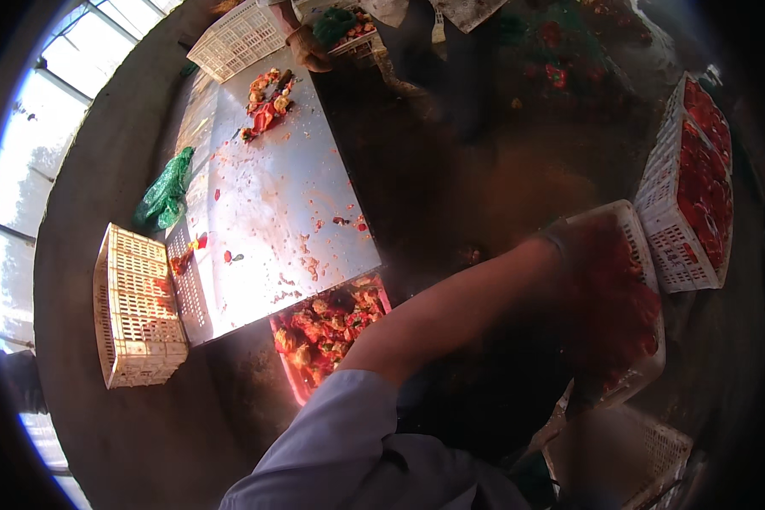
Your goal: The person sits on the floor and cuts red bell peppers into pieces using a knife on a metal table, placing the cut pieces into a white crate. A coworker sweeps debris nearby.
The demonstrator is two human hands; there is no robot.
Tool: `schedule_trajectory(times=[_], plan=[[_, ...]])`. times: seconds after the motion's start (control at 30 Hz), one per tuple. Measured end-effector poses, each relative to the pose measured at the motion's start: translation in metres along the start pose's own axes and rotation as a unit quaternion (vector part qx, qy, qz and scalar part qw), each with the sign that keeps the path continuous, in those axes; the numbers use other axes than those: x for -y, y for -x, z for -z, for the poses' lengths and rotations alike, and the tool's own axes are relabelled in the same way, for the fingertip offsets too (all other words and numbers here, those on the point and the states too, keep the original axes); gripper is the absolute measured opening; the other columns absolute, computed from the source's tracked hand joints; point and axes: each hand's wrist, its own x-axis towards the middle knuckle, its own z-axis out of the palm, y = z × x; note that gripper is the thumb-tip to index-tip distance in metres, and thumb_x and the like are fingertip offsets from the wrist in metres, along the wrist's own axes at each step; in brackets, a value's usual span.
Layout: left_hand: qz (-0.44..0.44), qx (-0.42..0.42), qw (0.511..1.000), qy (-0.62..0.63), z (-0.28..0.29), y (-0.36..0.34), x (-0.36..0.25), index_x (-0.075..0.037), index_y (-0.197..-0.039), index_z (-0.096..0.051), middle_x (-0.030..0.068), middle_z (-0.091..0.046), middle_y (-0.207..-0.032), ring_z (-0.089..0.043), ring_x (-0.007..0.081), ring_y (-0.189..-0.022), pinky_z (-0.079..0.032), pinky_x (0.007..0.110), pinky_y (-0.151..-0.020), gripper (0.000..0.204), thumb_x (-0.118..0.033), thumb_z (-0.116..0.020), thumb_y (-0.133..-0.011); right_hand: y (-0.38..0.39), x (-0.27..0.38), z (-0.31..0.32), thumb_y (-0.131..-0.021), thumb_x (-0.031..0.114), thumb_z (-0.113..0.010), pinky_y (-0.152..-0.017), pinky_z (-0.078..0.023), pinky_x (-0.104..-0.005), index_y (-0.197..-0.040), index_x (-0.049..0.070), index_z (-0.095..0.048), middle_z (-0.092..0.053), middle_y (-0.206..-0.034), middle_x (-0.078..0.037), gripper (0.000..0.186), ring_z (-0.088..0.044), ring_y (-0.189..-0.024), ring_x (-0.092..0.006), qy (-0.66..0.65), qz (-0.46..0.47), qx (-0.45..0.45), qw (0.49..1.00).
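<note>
My left arm, its pale sleeve pushed up, stretches across to the right. At its end my left hand (pixel 593 259), apparently in a dark glove, is over a white plastic crate (pixel 653 361) of red peppers (pixel 633 327). Shadow and blur hide its fingers, so I cannot make out whether it grips anything. My right hand cannot be picked out in the dark area by that crate. Just beyond stands a second white crate (pixel 665 212), heaped with red peppers (pixel 704 174).
A metal table (pixel 272 195) carries pepper scraps (pixel 268 106). Below its near edge sits a pink crate (pixel 286 361) of scraps. A cream crate (pixel 140 310) and green mesh bag (pixel 166 191) lie left. Another person's hand (pixel 308 49) is at the far end; another crate (pixel 654 450) stands lower right.
</note>
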Motion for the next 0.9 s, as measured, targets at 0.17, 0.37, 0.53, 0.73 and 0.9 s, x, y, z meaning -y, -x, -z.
schedule_trajectory(times=[0.17, 0.37, 0.53, 0.73, 0.9], plan=[[-0.027, -0.195, 0.981, 0.000, 0.055, 0.039, -0.020, -0.011, -0.143, -0.069, 0.0143, -0.074, -0.129, -0.075, 0.0309, -0.115, -0.055, 0.047, -0.104, 0.058, -0.037, -0.079, -0.093, -0.012, -0.012, 0.012, -0.100, 0.020, -0.062, -0.096, -0.059, -0.0498, -0.111, 0.008, -0.082, -0.075, -0.124, -0.020, 0.026, -0.073, -0.115, -0.0378, -0.001, 0.006, -0.028, 1.000], [0.143, -0.440, 0.886, -0.015, 0.074, 0.172, -0.026, -0.008, -0.143, -0.067, 0.0158, -0.070, -0.129, -0.070, 0.0320, -0.115, -0.054, 0.047, -0.105, 0.065, -0.032, -0.086, -0.085, -0.039, -0.004, 0.019, -0.100, 0.020, -0.062, -0.096, -0.059, -0.0501, -0.112, 0.007, -0.082, -0.075, -0.124, -0.021, 0.026, -0.073, -0.115, -0.0380, -0.003, 0.034, -0.035, 0.999], [0.303, -0.520, 0.799, -0.005, 0.010, 0.302, -0.017, -0.003, -0.133, -0.071, 0.0183, -0.074, -0.123, -0.071, 0.0368, -0.108, -0.055, 0.048, -0.095, 0.049, -0.009, -0.081, -0.085, -0.034, 0.013, 0.008, -0.100, 0.020, -0.063, -0.096, -0.059, -0.0504, -0.112, 0.007, -0.082, -0.075, -0.124, -0.021, 0.026, -0.073, -0.114, -0.0382, 0.004, 0.051, -0.043, 0.998], [0.436, -0.475, 0.764, 0.022, -0.076, 0.408, -0.041, -0.002, -0.127, -0.074, 0.0168, -0.077, -0.111, -0.074, 0.0372, -0.100, -0.058, 0.048, -0.088, 0.037, 0.002, -0.073, -0.091, -0.018, 0.004, 0.001, -0.099, 0.020, -0.063, -0.096, -0.059, -0.0507, -0.112, 0.007, -0.082, -0.075, -0.124, -0.021, 0.026, -0.073, -0.114, -0.0385, 0.004, 0.044, -0.058, 0.997], [0.520, -0.515, 0.650, 0.204, -0.136, 0.451, -0.075, 0.004, -0.135, -0.073, 0.0178, -0.080, -0.124, -0.078, 0.0279, -0.112, -0.062, 0.044, -0.098, 0.036, 0.000, -0.071, -0.099, -0.002, 0.004, 0.000, -0.099, 0.020, -0.064, -0.095, -0.059, -0.0510, -0.112, 0.007, -0.081, -0.074, -0.124, -0.021, 0.025, -0.073, -0.114, -0.0387, 0.024, 0.052, -0.071, 0.996]])
